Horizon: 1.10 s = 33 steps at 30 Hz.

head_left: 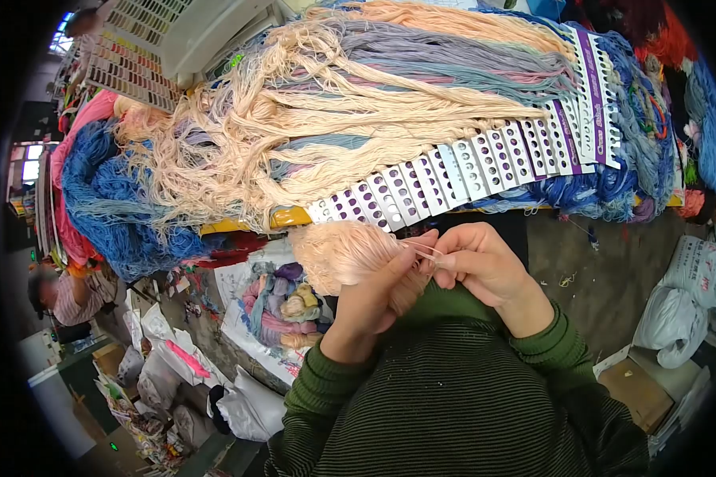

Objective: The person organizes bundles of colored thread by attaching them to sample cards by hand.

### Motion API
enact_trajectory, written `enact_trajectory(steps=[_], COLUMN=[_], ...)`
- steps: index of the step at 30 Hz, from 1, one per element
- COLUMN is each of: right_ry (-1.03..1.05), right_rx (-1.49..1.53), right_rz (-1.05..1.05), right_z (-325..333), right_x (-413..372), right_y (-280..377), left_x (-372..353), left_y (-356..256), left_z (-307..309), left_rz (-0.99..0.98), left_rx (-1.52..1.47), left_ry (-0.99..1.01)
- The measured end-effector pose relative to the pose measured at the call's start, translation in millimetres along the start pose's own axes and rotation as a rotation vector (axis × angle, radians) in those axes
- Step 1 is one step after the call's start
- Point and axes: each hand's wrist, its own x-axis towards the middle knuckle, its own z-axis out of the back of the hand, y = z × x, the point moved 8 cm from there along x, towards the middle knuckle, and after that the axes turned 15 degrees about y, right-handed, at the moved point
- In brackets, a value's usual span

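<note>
- While the left hand point(370, 298) has its grip closed round the peach thread bundle point(338, 253), the right hand point(485, 262) pinches a few thin strands point(423, 250) between thumb and forefinger, with the other fingers curled in.
- Bundle is held in front of the chest, just below the yellow tabletop edge point(290, 216) and off the surface, with its fluffy end pointing left.
- Step in hand looks like teasing a few strands out of the bundle.
- To do it well, I'd clamp the left grip close to where the strands leave, so the rest doesn't drag out with them.
- Pull straight and slow with the right, in short pulls. Loose thread like this likely snags and knots.
- Pinch only a few strands; a fat pinch probably jams.
- Row of punched cards point(453, 171) lies along the tabletop edge just above the hands, with peach, grey and blue thread point(334, 119) fanned out behind. Hold the bundle clear of those tails so nothing tangles.
- Another person point(68, 294) is low at left, well apart. Bags point(676, 310) lie on the floor at right.
</note>
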Motion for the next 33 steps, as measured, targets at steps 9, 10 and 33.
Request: enact_trajectory(steps=[9, 10, 33], right_ry=[-0.015, -0.028, -0.047], right_rx=[0.113, 0.152, 0.02], right_rz=[-0.062, -0.063, -0.087], right_z=[7.1, 8.3, 1.8], right_x=[-2.5, -2.5, -0.8], right_y=[-13.0, -15.2, -6.6], left_x=[-3.6, -2.5, -2.9], left_y=[-5.8, -4.8, 1.9], left_z=[-4.5, -6.4, 8.4], left_rz=[-0.052, -0.054, 0.022], left_rx=[-0.131, -0.154, 0.03], left_ry=[0.06, 0.069, -0.039])
